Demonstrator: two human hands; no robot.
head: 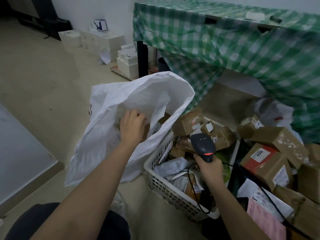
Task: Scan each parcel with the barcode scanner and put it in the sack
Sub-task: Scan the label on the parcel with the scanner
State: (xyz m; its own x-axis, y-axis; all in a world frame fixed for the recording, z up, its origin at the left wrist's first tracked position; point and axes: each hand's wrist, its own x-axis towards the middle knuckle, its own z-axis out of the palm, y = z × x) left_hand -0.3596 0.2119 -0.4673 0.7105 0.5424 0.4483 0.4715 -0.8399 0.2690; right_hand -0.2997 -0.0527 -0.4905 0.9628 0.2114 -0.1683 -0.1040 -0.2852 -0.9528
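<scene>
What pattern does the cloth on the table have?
The cloth has a green and white check pattern, seen in the head view.

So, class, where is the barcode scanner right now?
In the head view, the barcode scanner sits right of centre, gripped by the right hand above the white basket, right of the white sack.
</scene>
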